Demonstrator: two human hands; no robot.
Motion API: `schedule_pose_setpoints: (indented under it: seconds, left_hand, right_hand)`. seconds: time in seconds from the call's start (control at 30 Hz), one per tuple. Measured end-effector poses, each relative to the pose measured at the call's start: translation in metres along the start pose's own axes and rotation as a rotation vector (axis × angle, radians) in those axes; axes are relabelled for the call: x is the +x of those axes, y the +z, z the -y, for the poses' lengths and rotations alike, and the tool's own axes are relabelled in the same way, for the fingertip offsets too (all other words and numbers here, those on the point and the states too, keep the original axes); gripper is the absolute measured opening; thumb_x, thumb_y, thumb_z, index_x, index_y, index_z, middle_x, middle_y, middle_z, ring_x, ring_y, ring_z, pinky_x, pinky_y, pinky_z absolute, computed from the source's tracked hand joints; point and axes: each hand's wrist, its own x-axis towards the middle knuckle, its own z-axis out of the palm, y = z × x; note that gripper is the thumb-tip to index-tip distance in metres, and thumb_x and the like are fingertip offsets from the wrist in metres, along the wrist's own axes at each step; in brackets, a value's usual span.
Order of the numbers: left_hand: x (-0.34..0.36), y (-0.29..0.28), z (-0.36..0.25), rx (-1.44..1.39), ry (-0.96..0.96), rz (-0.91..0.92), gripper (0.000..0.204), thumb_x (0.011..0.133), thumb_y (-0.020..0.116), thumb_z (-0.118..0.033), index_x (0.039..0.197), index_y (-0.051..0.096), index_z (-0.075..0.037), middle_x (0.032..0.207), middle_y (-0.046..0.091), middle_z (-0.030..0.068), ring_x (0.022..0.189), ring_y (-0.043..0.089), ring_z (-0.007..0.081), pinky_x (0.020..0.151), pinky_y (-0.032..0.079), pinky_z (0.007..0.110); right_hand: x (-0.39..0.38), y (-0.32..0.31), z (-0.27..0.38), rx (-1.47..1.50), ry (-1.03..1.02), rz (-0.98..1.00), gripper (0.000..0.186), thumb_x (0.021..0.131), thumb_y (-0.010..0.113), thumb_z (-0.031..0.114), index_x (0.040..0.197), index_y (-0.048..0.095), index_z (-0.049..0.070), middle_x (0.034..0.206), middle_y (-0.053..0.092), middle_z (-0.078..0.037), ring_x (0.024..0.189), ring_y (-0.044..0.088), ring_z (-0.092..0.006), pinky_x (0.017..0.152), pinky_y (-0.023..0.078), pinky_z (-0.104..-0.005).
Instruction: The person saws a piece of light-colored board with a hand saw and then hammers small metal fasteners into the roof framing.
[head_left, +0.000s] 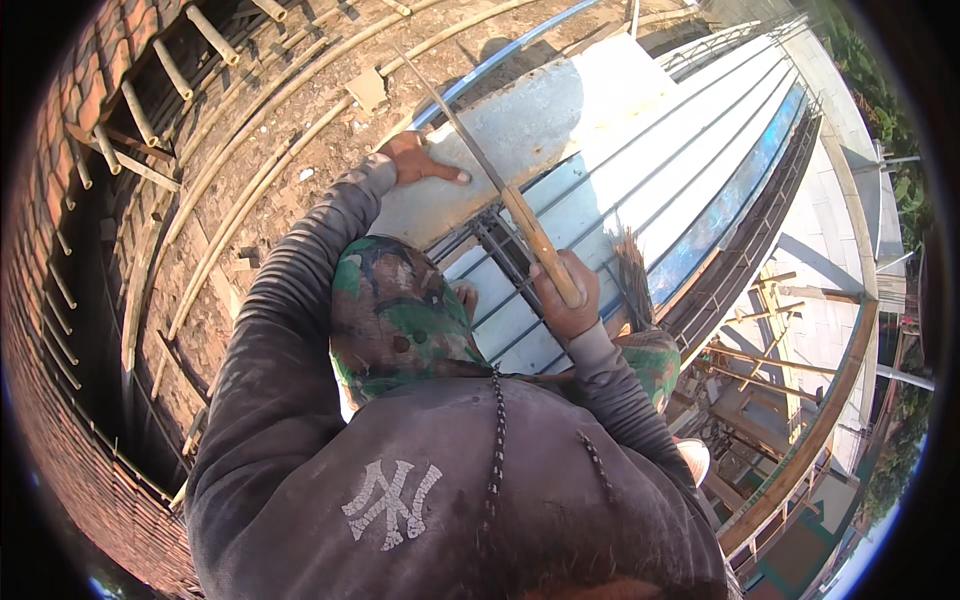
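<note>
My right hand (568,295) is wrapped around the light wooden handle of a long, narrow-bladed tool (540,240). Its thin, dark blade slants up and left across a grey flat panel (520,125); its exact kind is unclear. Beside the blade, my left hand (410,160) rests at the panel's left edge with its thumb stretched out and its fingers apart. The panel has worn, brownish edges and lies over dark metal bars. Close to my right hand's right side stands a brown bristly bundle (631,270), like a brush end.
Pale and blue translucent sheets (640,190) lie under dark bars on the right. Left of me, bamboo poles (280,160) cross a rubble-strewn surface, bordered by roof tiles (60,190). A blue pipe (510,50) runs beyond the panel. Timber framing (770,370) stands lower right.
</note>
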Motion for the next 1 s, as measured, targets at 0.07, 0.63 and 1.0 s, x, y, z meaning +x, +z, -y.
schedule_pose_setpoints:
  seconds: [0.07,0.63,1.0]
  left_hand:
    - [0.009,0.006,0.014,0.244,0.098,-0.186,0.085,0.062,0.093,-0.062,0.117,0.075,0.000,0.102,0.076,0.0183,0.095,0.073,0.0284,0.089,0.056,0.038]
    - [0.013,0.013,0.020,0.131,0.153,-0.205,0.078,0.062,0.091,-0.066,0.105,0.080,-0.002,0.093,0.077,0.0178,0.090,0.073,0.0275,0.083,0.056,0.039]
    - [0.020,0.013,0.023,0.000,0.117,-0.014,0.078,0.061,0.096,-0.057,0.112,0.076,-0.001,0.099,0.076,0.0147,0.093,0.073,0.0279,0.088,0.056,0.037]
  right_hand:
    - [-0.008,0.001,0.015,0.011,0.018,-0.009,0.016,0.095,0.072,0.016,0.095,0.067,0.001,0.075,0.060,-0.011,0.064,0.059,-0.0203,0.062,0.048,-0.0338]
    - [-0.045,-0.014,0.052,-0.082,0.168,-0.006,0.013,0.090,0.075,0.008,0.091,0.065,0.000,0.077,0.062,-0.012,0.067,0.062,-0.0258,0.063,0.049,-0.0365]
    - [-0.040,-0.030,0.079,-0.037,0.284,0.101,0.013,0.094,0.073,0.010,0.093,0.063,0.000,0.074,0.057,-0.010,0.062,0.053,-0.0181,0.060,0.045,-0.0318]
